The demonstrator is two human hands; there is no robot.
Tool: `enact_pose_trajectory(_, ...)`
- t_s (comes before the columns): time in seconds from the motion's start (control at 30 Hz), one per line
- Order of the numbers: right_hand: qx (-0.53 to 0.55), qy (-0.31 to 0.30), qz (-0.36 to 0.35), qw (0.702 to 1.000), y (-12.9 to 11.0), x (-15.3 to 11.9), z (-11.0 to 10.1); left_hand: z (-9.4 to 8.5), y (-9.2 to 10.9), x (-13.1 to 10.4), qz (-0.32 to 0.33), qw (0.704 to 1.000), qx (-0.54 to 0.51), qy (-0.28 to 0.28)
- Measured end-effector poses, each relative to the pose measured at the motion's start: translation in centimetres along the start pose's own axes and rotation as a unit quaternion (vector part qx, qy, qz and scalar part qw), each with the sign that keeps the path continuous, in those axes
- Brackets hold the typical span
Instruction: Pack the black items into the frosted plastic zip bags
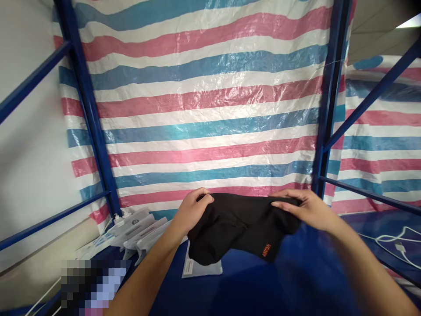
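A pair of black shorts (241,224) hangs stretched between my two hands, with small orange lettering near the lower right hem. My left hand (194,210) pinches the upper left corner between thumb and fingers. At the upper right corner, my right hand (302,206) grips the cloth the same way, thumb in front. The top edge is pulled nearly straight, while the lower part hangs loose in folds. Behind and below the shorts, a pale plastic bag (205,269) with a white label lies on the blue surface (250,285), partly hidden by the cloth.
Several packets in clear plastic (141,232) lean in a row at the left. A blurred-out patch (95,285) covers something at the lower left. Blue metal posts (94,109) frame a striped plastic sheet (210,105). A white cable (399,245) lies at the right.
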State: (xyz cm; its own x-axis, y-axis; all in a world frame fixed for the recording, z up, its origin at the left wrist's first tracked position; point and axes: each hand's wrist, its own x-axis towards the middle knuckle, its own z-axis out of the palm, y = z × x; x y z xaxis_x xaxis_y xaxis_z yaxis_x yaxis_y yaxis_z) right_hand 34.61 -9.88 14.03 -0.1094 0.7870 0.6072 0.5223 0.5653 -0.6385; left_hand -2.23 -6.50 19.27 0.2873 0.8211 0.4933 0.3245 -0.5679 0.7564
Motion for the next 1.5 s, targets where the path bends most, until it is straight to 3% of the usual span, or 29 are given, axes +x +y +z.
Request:
enact_pose_trajectory(0.1,-0.008,-0.007,0.006,1.0,-0.6,1.4,-3.0,0.8,-1.4,0.7,-0.044,0.998,-0.048,-0.022)
enact_pose_trajectory(0.23,-0.007,-0.107,0.054,0.993,4.3,3.8,-2.2,4.0,-6.5,1.5,-0.059,0.997,0.026,-0.053)
enact_pose_trajectory(0.33,-0.135,-0.127,0.089,0.979,9.5,4.4,0.3,6.8,-10.5,0.3,-0.024,0.994,0.1,-0.034)
enact_pose_trajectory(0.43,-0.209,-0.133,0.092,0.965,12.7,3.3,2.8,8.9,-12.7,-2.9,0.088,0.981,0.146,-0.096)
enact_pose_trajectory(0.53,-0.152,-0.182,0.064,0.969,12.9,1.2,5.6,10.3,-13.7,-6.2,0.149,0.951,0.178,-0.203)
enact_pose_trajectory(0.67,-0.045,-0.241,0.026,0.969,12.1,-1.6,10.7,11.8,-14.7,-8.7,0.111,0.925,0.22,-0.289)
enact_pose_trajectory(0.77,-0.056,-0.276,0.06,0.958,12.5,-3.1,14.2,12.3,-14.8,-9.6,0.087,0.918,0.233,-0.31)
enact_pose_trajectory(0.87,-0.093,-0.286,0.074,0.951,13.3,-3.8,16.0,12.2,-14.3,-10.4,0.082,0.921,0.225,-0.309)
enact_pose_trajectory(0.97,-0.12,-0.287,0.059,0.948,13.6,-4.3,16.4,11.4,-13.9,-10.8,0.086,0.928,0.177,-0.317)
enact_pose_trajectory(1.03,-0.126,-0.285,0.054,0.949,13.5,-4.5,16.3,10.5,-14.3,-10.7,0.077,0.951,0.154,-0.256)
enact_pose_trajectory(1.1,-0.124,-0.278,0.052,0.951,13.5,-4.8,16.3,9.4,-15.3,-10.4,0.049,0.97,0.178,-0.16)
enact_pose_trajectory(1.17,-0.121,-0.272,0.05,0.953,13.4,-5.0,16.3,8.2,-16.5,-10.5,-0.009,0.964,0.236,-0.123)
enact_pose_trajectory(1.27,-0.119,-0.273,0.042,0.954,13.3,-5.3,16.4,6.5,-17.6,-11.9,-0.095,0.932,0.298,-0.181)
enact_pose_trajectory(1.5,-0.133,-0.291,0.033,0.947,12.7,-5.7,16.3,3.3,-15.6,-16.5,-0.112,0.922,0.276,-0.246)
